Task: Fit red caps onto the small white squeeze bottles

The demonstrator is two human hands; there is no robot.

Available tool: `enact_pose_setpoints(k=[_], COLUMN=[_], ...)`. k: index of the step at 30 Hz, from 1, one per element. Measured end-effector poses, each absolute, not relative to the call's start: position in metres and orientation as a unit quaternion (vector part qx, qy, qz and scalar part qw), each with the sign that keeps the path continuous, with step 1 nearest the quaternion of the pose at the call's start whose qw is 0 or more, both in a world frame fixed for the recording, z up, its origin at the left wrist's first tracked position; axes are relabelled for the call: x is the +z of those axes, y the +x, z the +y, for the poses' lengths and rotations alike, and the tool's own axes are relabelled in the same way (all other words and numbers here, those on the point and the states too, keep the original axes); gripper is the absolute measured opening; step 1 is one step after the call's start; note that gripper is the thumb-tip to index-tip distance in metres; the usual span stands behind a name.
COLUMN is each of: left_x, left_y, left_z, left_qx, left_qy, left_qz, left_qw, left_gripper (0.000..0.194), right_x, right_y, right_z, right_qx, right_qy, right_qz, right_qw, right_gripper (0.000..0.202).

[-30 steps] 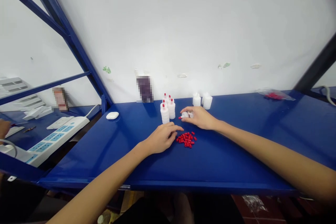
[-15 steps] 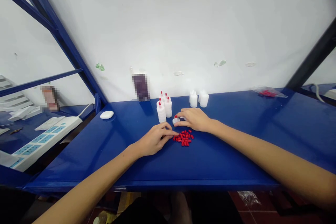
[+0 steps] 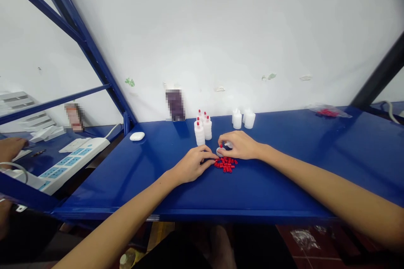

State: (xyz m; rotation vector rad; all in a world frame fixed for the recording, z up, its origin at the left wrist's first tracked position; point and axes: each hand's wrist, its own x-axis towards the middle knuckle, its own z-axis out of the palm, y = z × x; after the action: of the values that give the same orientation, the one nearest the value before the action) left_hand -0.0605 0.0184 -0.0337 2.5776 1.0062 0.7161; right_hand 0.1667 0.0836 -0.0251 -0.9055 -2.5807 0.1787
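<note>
My right hand [image 3: 240,144] is closed around a small white bottle [image 3: 219,151] with a red cap [image 3: 221,146] on its tip. The bottle looks tilted, and the fingers cover much of it. My left hand [image 3: 194,164] pinches at the left edge of a pile of loose red caps [image 3: 227,164], with a red cap [image 3: 216,162] at its fingertips. Behind the hands stands a cluster of white bottles [image 3: 200,134] topped with red caps. Farther back on the right are several white bottles [image 3: 237,120] without red caps.
A white rounded case [image 3: 137,136] lies on the blue table [image 3: 151,164] at left. By the wall, at right, is a clear bag with red pieces [image 3: 328,112]. Past the blue frame are a power strip [image 3: 71,162] and another person's hand [image 3: 12,148].
The view has shifted slightly. The bottle in my right hand has tilted, and its fingers have closed in around it. Another person's hand has come into view at far left.
</note>
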Motion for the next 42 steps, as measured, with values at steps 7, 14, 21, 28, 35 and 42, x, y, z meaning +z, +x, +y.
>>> enact_pose_setpoints(k=[7, 14, 21, 28, 35, 42], left_x=[-0.034, -0.036, -0.038, -0.035, -0.039, -0.034], left_y=[-0.059, -0.060, -0.058, -0.060, -0.043, -0.005], left_z=[0.017, 0.018, 0.023, 0.022, 0.031, 0.044], left_qx=[0.252, 0.262, 0.302, 0.407, 0.506, 0.532], left_qy=[0.883, 0.876, 0.824, 0.749, 0.689, 0.741], left_qz=[0.363, 0.370, 0.430, 0.447, 0.439, 0.364], left_qw=[0.160, 0.163, 0.211, 0.271, 0.278, 0.188], left_gripper=[0.021, 0.016, 0.011, 0.011, 0.012, 0.013], right_x=[-0.031, -0.030, -0.025, -0.026, -0.015, -0.013], right_y=[0.154, 0.173, 0.165, 0.163, 0.174, 0.179], right_z=[0.092, 0.083, 0.079, 0.079, 0.082, 0.080], right_qx=[0.092, 0.118, 0.037, 0.077, 0.192, 0.150], right_qy=[-0.376, -0.310, -0.320, -0.343, -0.343, -0.281], right_qz=[-0.880, -0.905, -0.929, -0.914, -0.890, -0.913], right_qw=[0.275, 0.266, 0.184, 0.201, 0.232, 0.255], right_gripper=[0.045, 0.034, 0.028, 0.028, 0.026, 0.018])
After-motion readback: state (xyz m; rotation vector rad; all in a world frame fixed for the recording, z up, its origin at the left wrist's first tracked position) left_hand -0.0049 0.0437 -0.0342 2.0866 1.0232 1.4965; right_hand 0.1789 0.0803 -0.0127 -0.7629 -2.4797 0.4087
